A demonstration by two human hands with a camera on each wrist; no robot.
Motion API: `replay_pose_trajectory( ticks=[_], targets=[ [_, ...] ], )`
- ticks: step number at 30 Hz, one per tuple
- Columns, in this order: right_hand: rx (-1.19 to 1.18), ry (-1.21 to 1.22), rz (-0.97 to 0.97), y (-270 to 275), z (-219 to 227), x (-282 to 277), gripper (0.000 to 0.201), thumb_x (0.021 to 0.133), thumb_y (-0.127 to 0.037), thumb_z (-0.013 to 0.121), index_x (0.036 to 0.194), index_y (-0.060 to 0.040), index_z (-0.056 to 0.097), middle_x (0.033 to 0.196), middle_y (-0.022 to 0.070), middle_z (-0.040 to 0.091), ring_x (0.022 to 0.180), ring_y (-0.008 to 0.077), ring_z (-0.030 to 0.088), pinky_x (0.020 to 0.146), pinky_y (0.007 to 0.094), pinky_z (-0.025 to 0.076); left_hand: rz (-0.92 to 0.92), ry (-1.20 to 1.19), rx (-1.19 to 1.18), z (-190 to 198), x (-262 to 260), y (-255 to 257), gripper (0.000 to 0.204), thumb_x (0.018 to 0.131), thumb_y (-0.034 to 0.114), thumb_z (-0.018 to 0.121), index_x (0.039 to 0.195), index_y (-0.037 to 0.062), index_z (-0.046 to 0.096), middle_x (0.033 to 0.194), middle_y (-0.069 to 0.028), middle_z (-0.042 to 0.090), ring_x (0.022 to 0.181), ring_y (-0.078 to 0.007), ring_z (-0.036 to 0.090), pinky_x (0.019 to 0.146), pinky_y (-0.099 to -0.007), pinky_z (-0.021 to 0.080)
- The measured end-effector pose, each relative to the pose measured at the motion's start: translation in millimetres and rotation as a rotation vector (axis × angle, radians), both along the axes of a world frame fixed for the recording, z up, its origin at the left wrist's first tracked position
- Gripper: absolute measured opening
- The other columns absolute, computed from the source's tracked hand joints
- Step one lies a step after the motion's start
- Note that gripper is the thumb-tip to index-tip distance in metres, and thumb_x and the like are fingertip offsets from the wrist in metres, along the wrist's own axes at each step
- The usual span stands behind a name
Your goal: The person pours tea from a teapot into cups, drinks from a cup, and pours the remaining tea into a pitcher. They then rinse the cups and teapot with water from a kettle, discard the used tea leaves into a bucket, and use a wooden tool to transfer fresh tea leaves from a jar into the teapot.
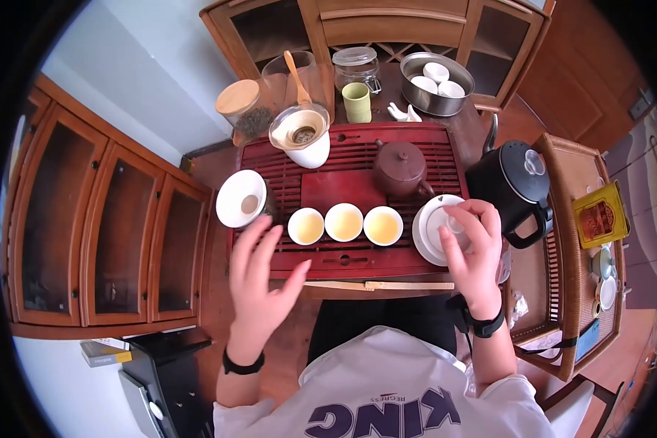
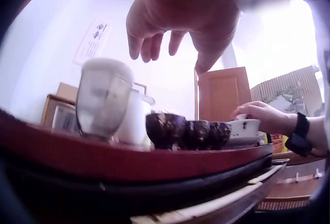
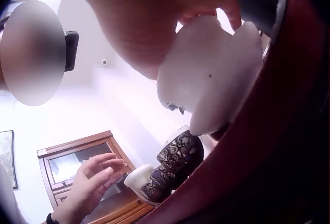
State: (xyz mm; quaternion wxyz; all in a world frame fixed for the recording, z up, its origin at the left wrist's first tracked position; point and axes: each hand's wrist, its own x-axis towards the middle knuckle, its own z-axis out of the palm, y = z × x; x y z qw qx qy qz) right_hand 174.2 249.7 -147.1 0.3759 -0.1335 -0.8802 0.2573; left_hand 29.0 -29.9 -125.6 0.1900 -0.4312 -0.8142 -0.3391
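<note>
1. Head view: my right hand is curled over the gaiwan, thumb and fingers pinching the knob of its lid.
2. Directly beneath that hand, the gaiwan sits on its saucer, at the right end of the red tray.
3. My left hand is open, fingers spread and gently bent, with nothing in its hold. It hovers by the tray's left front corner.
4. Just beyond its fingertips I see the white-rimmed jug.
5. Between my hands, slightly ahead of them, three cups of pale yellow liquid stand in a row.
6. On the near side of the tray, a light wooden stick lies between the hands.
7. Past the right hand, the brown teapot is ahead and to its left; the black kettle is ahead and to its right.
8. Farther out from the left hand, a strainer rests on a white pitcher.
</note>
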Motion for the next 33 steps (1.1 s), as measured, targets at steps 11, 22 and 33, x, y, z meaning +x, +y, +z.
replay_pose_trajectory(
  ticks=[11, 22, 33],
  targets=[
    [-0.027, 0.216, -0.092, -0.2, -32.6, 43.4, 0.045, 0.084, -0.017, 0.067, 0.124, 0.0007, 0.058, 0.133, 0.0231, 0.053, 0.126, 0.0391, 0.049, 0.113, 0.055, 0.033, 0.125, -0.401, 0.115, -57.1, 8.8, 38.6, 0.088, 0.08, 0.01, 0.082, 0.152, 0.0012, 0.033, 0.14, -0.0229, 0.048, 0.129, -0.0358, 0.052, 0.106, -0.0438, 0.045],
    [-0.082, 0.187, -0.065, -5.4, -52.6, 51.9, 0.045, 0.088, -0.015, 0.064, 0.127, 0.0025, 0.054, 0.134, 0.0234, 0.053, 0.123, 0.0362, 0.051, 0.105, 0.0457, 0.04, 0.114, -0.702, 0.377, -63.5, -5.9, 46.7, 0.084, 0.081, -0.006, 0.078, 0.152, -0.0008, 0.034, 0.126, -0.0132, 0.061, 0.114, -0.0188, 0.062, 0.1, -0.0331, 0.05],
    [-0.32, 0.303, 0.007, -11.1, -70.6, 39.9, 0.047, 0.093, -0.015, 0.059, 0.134, 0.0045, 0.047, 0.137, 0.0236, 0.048, 0.126, 0.0341, 0.049, 0.106, 0.0428, 0.04, 0.132, -0.759, 0.493, -42.2, 3.8, 50.8, 0.063, 0.079, -0.008, 0.079, 0.135, 0.0004, 0.05, 0.125, -0.0106, 0.059, 0.114, -0.0178, 0.062, 0.098, -0.0327, 0.053]
  ],
)
